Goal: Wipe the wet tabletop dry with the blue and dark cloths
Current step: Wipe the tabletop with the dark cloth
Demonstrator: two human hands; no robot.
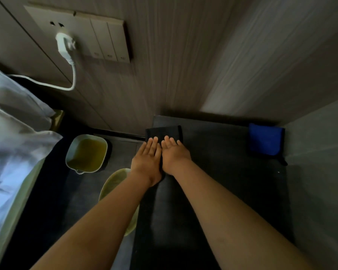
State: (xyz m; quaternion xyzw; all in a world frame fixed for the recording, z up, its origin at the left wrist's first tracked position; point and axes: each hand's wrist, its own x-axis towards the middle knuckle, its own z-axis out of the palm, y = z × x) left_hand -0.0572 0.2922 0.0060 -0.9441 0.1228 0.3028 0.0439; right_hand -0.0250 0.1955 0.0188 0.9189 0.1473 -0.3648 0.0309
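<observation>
A dark cloth (pixel 164 132) lies at the far left corner of the dark grey tabletop (pixel 219 172). My left hand (pixel 147 159) and my right hand (pixel 174 154) lie flat on it side by side, palms down, fingers stretched out and pointing toward the wall. Most of the cloth is hidden under my hands; only its far part shows. A blue cloth (pixel 265 139) lies folded at the far right corner of the tabletop, against the side wall, well apart from both hands.
On the floor left of the table stands a pale basin (pixel 70 152) of yellowish water, and a round pale basin (pixel 113 182) sits partly under my left forearm. A bed with white sheets (pixel 12 133) fills the left. A white plug (pixel 63 44) hangs from the wall socket.
</observation>
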